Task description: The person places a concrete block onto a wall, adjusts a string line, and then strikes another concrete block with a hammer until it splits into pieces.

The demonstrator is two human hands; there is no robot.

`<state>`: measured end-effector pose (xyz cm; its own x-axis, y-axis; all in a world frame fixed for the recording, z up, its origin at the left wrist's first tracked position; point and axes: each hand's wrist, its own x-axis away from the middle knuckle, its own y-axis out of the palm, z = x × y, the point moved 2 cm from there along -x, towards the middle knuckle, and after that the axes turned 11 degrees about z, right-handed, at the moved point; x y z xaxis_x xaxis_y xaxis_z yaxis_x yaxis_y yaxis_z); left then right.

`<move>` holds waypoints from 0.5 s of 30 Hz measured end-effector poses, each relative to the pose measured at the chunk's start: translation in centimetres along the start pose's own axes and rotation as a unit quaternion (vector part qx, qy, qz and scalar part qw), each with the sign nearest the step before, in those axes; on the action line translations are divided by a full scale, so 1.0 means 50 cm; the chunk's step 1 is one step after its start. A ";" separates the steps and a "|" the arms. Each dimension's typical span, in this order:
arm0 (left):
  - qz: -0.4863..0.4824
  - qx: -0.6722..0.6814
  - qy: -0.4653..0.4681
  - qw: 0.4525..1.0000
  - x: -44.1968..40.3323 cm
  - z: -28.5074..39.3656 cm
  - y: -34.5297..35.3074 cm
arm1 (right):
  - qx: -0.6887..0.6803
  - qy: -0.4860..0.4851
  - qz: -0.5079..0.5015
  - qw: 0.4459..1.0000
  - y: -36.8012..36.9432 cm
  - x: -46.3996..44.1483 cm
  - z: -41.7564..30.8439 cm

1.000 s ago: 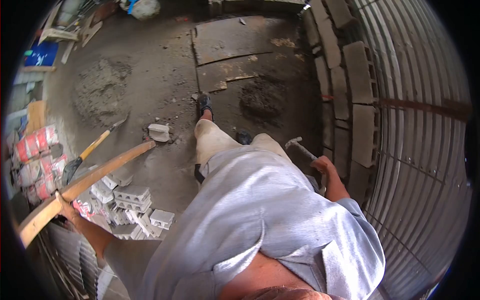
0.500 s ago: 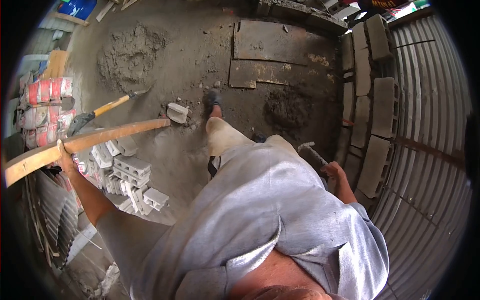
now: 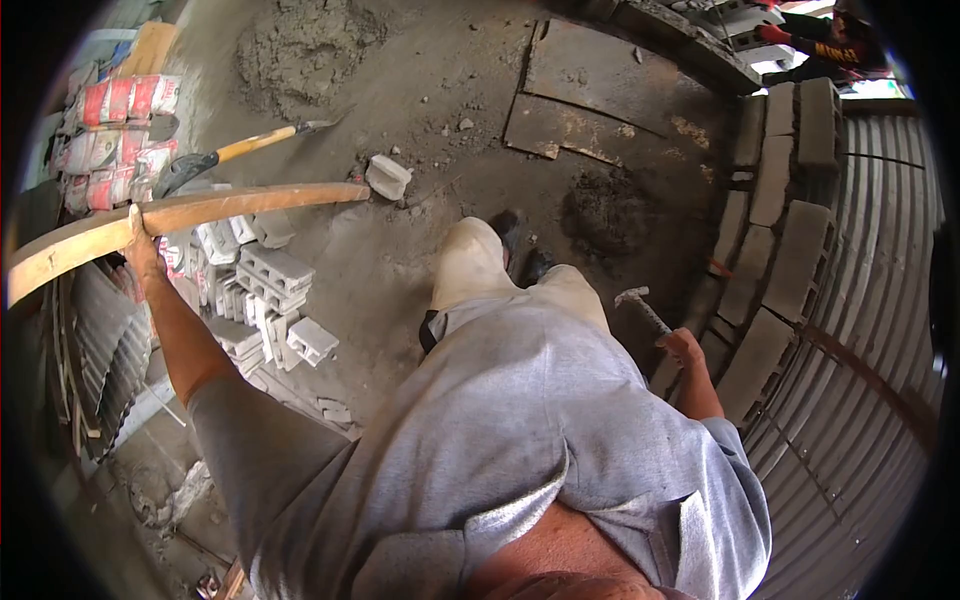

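My left hand (image 3: 146,255) is closed around a long wooden board (image 3: 255,204), held out to my left with its far end near a broken concrete block piece (image 3: 388,177). On my right side, my right hand (image 3: 683,347) grips the handle of a hammer (image 3: 640,304), its head pointing forward and away from me. The hammer is apart from the block wall beside it. Beyond the board lies a shovel (image 3: 250,145) with a yellow shaft.
Concrete blocks (image 3: 275,278) and cement bags (image 3: 125,100) are stacked at left. A block wall (image 3: 772,180) and corrugated sheeting (image 3: 885,230) line the right. Ahead are mortar heaps (image 3: 305,55) and flat boards (image 3: 600,75). Another person (image 3: 835,50) is at top right.
My feet have come closer together after a step. The view has shifted, bringing the other person further into sight. Both hands still hold the board and the hammer.
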<state>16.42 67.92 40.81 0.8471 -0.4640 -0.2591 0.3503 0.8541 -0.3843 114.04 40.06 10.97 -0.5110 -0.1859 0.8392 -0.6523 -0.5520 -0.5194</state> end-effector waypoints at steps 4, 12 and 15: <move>-0.003 -0.015 0.001 1.000 0.007 -0.001 -0.003 | 0.001 0.008 -0.022 1.000 0.032 -0.004 -0.023; 0.007 -0.014 0.011 1.000 0.012 0.004 -0.003 | -0.032 -0.026 -0.052 0.998 0.012 0.022 -0.076; -0.009 -0.024 -0.016 1.000 0.006 -0.001 -0.007 | -0.023 -0.042 -0.026 0.999 0.008 0.032 -0.086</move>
<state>16.53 67.50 40.83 0.8530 -0.4713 -0.2243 0.3467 0.8328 -0.4316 110.57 43.03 11.41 -0.4279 -0.2266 0.8750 -0.7026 -0.5256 -0.4797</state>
